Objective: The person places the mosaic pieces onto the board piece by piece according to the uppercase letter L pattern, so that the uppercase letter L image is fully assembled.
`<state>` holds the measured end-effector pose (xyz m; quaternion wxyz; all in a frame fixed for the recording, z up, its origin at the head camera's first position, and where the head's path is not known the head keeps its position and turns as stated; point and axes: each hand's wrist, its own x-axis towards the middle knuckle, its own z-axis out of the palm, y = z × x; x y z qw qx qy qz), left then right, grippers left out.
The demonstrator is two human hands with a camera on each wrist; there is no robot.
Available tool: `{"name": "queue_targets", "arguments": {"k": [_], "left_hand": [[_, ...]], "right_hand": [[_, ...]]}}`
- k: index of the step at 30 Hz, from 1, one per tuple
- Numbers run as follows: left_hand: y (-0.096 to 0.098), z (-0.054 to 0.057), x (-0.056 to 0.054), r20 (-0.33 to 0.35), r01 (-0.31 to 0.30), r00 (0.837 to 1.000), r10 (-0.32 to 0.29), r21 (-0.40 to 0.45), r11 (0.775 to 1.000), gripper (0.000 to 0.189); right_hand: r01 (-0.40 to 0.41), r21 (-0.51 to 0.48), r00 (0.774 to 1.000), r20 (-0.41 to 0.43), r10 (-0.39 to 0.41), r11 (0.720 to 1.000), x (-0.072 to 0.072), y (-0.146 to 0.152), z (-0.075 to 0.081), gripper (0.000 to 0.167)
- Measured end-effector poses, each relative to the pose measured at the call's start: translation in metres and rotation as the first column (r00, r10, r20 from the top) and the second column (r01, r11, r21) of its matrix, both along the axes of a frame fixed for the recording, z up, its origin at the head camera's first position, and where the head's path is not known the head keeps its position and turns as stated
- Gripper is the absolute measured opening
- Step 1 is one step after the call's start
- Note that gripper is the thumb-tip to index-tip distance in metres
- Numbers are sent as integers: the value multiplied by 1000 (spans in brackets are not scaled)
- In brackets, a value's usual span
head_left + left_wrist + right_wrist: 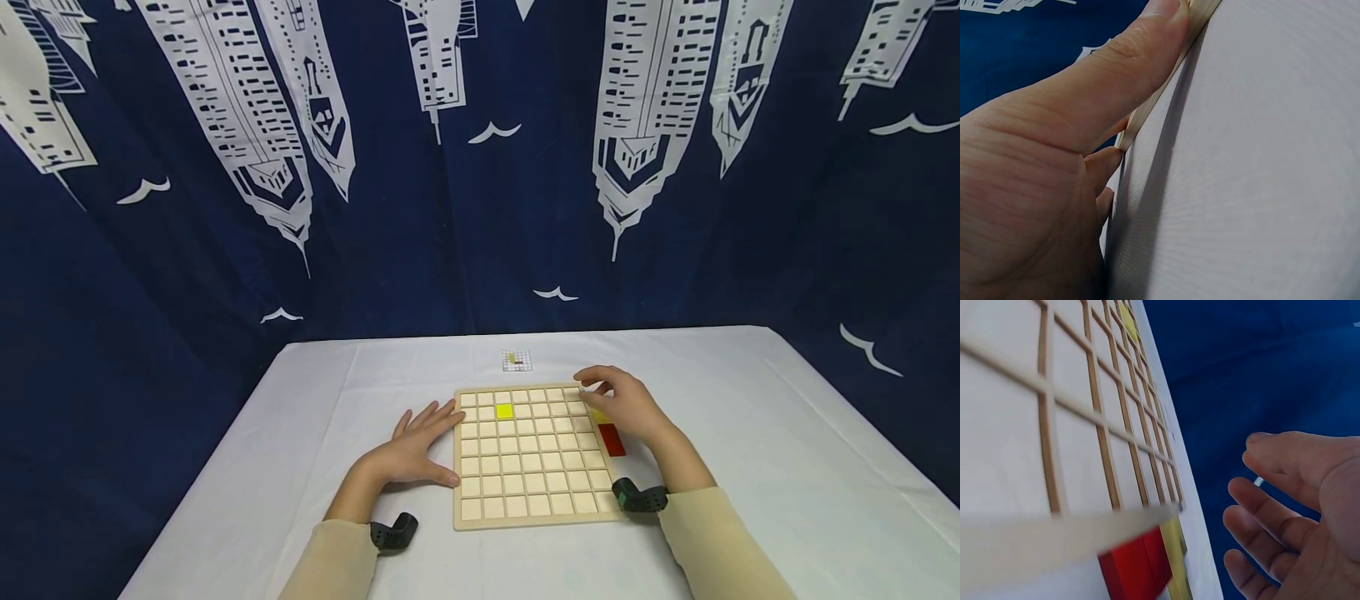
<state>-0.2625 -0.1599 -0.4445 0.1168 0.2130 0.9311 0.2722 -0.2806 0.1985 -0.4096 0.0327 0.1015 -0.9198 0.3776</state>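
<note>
A square wooden grid board [540, 522] lies on the white table with one yellow tile [504, 411] in a cell of its second row from the back. My left hand [408, 450] has its fingers spread along the board's left edge, and the thumb [1129, 59] touches that edge too. Over the board's back right corner is my right hand [626, 407], with nothing between its loosely bent fingers in the right wrist view. Red pieces [1138, 562] and yellow pieces [1175, 550] lie beside the board's right edge, partly covered by that hand in the head view.
Behind the board lies a small card [517, 361] printed with a grid and coloured marks. White cloth covers the table [750, 400]. A dark blue curtain [465, 250] with white building prints hangs at the far edge. Each wrist wears a black camera [639, 496].
</note>
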Motion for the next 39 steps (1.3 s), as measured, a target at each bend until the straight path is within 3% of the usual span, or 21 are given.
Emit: {"name": "queue_targets", "arguments": {"k": [17,30,39], "left_hand": [[-3,-2,0,-1,13,1000,-13,-6,1000,108],[-1,-2,-1,-12,18,1000,-18,-8,1000,107],[-1,-3,-3,-21,23,1000,-23,-8,1000,107]], "right_hand": [[38,65,996,77,-43,997,0,32,-11,36],[-18,42,990,139,12,999,0,48,-18,39],[-50,78,991,126,39,996,0,53,-23,36]]}}
